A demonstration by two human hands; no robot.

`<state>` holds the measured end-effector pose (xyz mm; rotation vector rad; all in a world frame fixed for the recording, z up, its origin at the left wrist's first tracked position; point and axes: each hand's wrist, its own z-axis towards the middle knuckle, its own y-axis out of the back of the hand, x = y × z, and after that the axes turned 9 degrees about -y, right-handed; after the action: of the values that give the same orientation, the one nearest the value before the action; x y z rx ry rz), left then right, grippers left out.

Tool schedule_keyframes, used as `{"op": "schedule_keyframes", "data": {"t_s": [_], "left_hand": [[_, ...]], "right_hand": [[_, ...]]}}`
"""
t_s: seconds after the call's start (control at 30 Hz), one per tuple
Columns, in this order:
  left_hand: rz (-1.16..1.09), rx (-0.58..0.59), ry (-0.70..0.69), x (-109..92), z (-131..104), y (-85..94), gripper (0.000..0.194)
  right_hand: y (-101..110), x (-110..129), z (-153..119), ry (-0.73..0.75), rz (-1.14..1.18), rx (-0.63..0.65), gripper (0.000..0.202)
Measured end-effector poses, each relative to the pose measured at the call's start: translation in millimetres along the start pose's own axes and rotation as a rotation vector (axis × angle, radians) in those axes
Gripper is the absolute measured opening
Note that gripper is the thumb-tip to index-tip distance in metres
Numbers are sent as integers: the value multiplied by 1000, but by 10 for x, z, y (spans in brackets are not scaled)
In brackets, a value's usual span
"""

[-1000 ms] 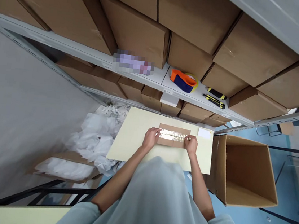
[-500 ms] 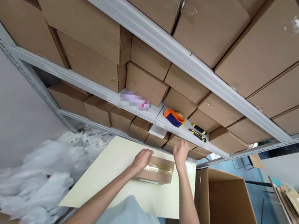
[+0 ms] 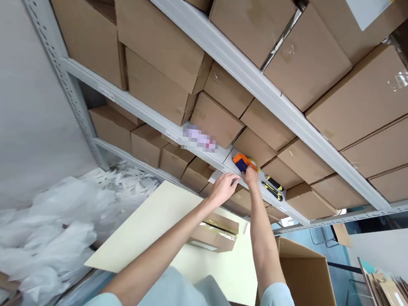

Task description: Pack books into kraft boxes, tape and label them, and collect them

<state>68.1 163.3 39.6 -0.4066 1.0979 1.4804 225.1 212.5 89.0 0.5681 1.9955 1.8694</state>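
On the shelf, my right hand (image 3: 250,176) is closed around the near side of an orange and navy tape dispenser (image 3: 240,161), covering part of it. My left hand (image 3: 224,188) hovers by the shelf's front edge, just left of the right one; its fingers are loosely bent and apart, with nothing visible in them. Below both hands, a small cardboard box (image 3: 212,237) lies on the cream tabletop (image 3: 150,231). Shiny tape shows on the box, a dark gap runs along its top, and a pale label is on its near side.
Yellow-and-black utility knives (image 3: 272,191) lie right of the dispenser. Stacked cartons (image 3: 217,120) fill the grey shelf rack (image 3: 145,112). White plastic bags (image 3: 49,233) are heaped at left. A large open carton (image 3: 310,285) stands right of the table; flat cardboard pieces (image 3: 394,295) lie farther right.
Both hands have left the box and risen toward the shelf. My right hand has taken hold of the tape dispenser. The box's top now shows a dark gap. The view has shifted.
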Motion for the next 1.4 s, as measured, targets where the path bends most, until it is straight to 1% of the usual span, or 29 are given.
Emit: {"op": "schedule_keyframes", "data": {"t_s": [0.07, 0.13, 0.17, 0.23, 0.3, 0.33, 0.37, 0.43, 0.47, 0.53, 0.67, 0.8, 0.9, 1.0, 1.1, 1.17, 1.2, 1.23, 1.3, 1.4], "left_hand": [[-40, 3, 41, 73, -128, -3, 26], [-90, -22, 85, 145, -275, 21, 25], [-122, -42, 100, 176, -366, 47, 24], [-200, -84, 106, 212, -590, 125, 23], [-275, -110, 86, 198, -855, 225, 20], [-303, -116, 72, 169, -991, 279, 19], [-317, -124, 62, 129, -1122, 334, 18], [-315, -143, 51, 28, -1354, 440, 18], [-304, -153, 49, -26, -1449, 489, 19], [-273, -166, 50, -122, -1599, 571, 19], [-255, -140, 65, -244, -1776, 668, 19], [-246, -44, 60, -290, -1859, 744, 23], [-223, 36, 47, -288, -1880, 830, 23], [-268, 96, 95, -282, -1838, 950, 22], [-391, 62, 185, -287, -1683, 1109, 32], [-438, 37, 216, -288, -1530, 1234, 38], [-452, 49, 221, -285, -1452, 1299, 39], [-462, 78, 222, -281, -1381, 1362, 39], [-465, 174, 215, -267, -1274, 1476, 38], [-451, 326, 196, -247, -1217, 1593, 34]], "right_hand": [[30, -58, -24, 6, 39, 11, 45], [-7, -143, -169, 36, 80, 9, 47], [-65, -192, -301, 58, 119, 5, 48], [-264, -286, -677, 106, 276, 2, 50], [-524, -348, -1154, 163, 810, 13, 47], [-651, -357, -1405, 190, 1043, 67, 49], [-764, -348, -1647, 187, 1225, 115, 52], [-925, -282, -2062, 130, 1440, 180, 56], [-973, -234, -2221, 92, 1497, 192, 58], [-1020, -142, -2439, 31, 1549, 195, 61], [-1033, -55, -2641, -28, 1550, 170, 65], [-1034, -39, -2798, -41, 1515, 159, 66], [-1036, -56, -2902, -84, 1440, 110, 70], [-1026, -115, -2998, -88, 1334, 93, 71], [-998, -201, -3118, -59, 1217, 125, 67], [-972, -262, -3210, -40, 1151, 166, 64], [-960, -290, -3256, -28, 1122, 193, 61], [-948, -317, -3299, -14, 1096, 220, 59], [-928, -360, -3374, 15, 1051, 260, 55], [-914, -400, -3440, 40, 1017, 278, 51]]}}
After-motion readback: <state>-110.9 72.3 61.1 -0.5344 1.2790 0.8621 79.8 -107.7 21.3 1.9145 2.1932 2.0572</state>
